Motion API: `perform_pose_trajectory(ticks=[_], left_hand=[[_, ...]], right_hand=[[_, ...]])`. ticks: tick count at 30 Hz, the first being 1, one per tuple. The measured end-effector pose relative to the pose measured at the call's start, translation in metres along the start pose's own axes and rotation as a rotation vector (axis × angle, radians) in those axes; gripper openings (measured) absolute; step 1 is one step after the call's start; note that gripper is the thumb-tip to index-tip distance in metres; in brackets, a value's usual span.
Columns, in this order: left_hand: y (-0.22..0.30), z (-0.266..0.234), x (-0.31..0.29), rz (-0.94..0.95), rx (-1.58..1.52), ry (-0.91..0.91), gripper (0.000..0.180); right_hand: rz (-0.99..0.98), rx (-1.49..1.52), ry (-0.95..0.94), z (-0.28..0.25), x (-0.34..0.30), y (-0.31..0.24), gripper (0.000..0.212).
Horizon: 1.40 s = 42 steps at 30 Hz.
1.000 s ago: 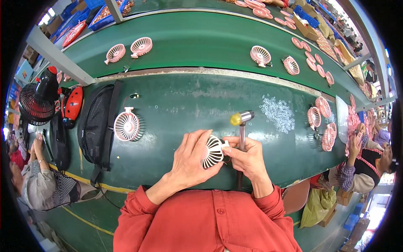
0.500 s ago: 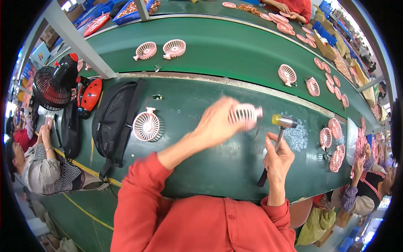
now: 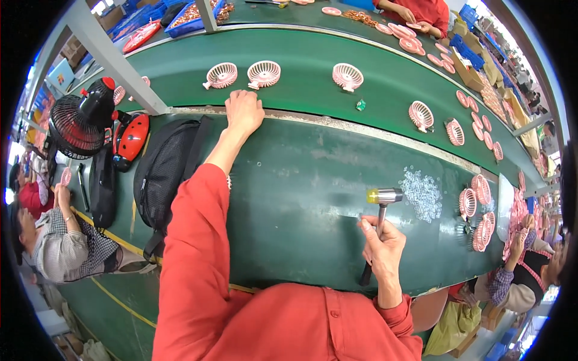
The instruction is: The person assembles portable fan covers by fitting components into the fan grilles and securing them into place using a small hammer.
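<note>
My left hand (image 3: pixel 245 112) reaches to the near edge of the conveyor belt, back uppermost, its fingers bent together. What lies beneath its fingertips is hidden. Just beyond it are two pink fan housings (image 3: pixel 264 73) on the belt. My right hand (image 3: pixel 384 245) grips the handle of a mallet (image 3: pixel 384 196), whose metal head has a yellow face on its left end. The head is raised above the green worktable (image 3: pixel 289 198). To its right lies a scatter of small clear pieces (image 3: pixel 421 194). Behind my left sleeve only a sliver of another pink housing shows.
Another pink housing (image 3: pixel 348 76) and a small green part (image 3: pixel 360 105) sit on the green belt (image 3: pixel 307 63). Several housings (image 3: pixel 475 207) stand at the table's right. A black bag (image 3: pixel 165 171) and a black fan (image 3: pixel 75 123) occupy the left. Co-workers sit on both sides.
My left hand has let go of a pink housing and swung left to the belt edge. A housing now sits mid-belt. Belt items have shifted right; my right hand moved slightly left with the mallet.
</note>
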<state>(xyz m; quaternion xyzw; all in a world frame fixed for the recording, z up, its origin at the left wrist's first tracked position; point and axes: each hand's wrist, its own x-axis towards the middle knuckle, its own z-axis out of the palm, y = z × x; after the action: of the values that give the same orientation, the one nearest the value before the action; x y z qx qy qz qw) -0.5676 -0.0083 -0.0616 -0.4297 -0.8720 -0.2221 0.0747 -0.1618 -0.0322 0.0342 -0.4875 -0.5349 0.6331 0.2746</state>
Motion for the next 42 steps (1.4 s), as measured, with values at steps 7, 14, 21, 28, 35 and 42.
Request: perform_pose_trajectory(ticks=[7, 14, 21, 28, 35, 42], left_hand=[[0.073, -0.056, -0.062, 0.11, -0.346, -0.237, 0.021], [0.115, -0.097, -0.202, 0.392, -0.711, -0.485, 0.015], [0.118, -0.113, -0.241, 0.323, -0.962, -0.709, 0.015], [0.115, -0.108, -0.232, -0.52, -1.572, -0.848, 0.05], [0.126, -0.1, -0.219, -0.659, -1.956, -0.76, 0.036], [0.13, -0.098, -0.22, -0.651, -1.893, -0.56, 0.031]], right_hand=[[0.02, -0.086, -0.024, -0.005, 0.014, 0.004, 0.022], [-0.063, -0.374, -0.053, 0.012, 0.04, 0.007, 0.028], [-0.102, -0.529, -0.146, 0.031, 0.043, 0.014, 0.029], [-0.101, -0.405, -0.093, 0.032, 0.037, 0.006, 0.021], [-0.29, -0.216, 0.009, 0.049, 0.015, -0.008, 0.031], [0.112, -0.169, -0.192, 0.037, -0.006, 0.0, 0.022]])
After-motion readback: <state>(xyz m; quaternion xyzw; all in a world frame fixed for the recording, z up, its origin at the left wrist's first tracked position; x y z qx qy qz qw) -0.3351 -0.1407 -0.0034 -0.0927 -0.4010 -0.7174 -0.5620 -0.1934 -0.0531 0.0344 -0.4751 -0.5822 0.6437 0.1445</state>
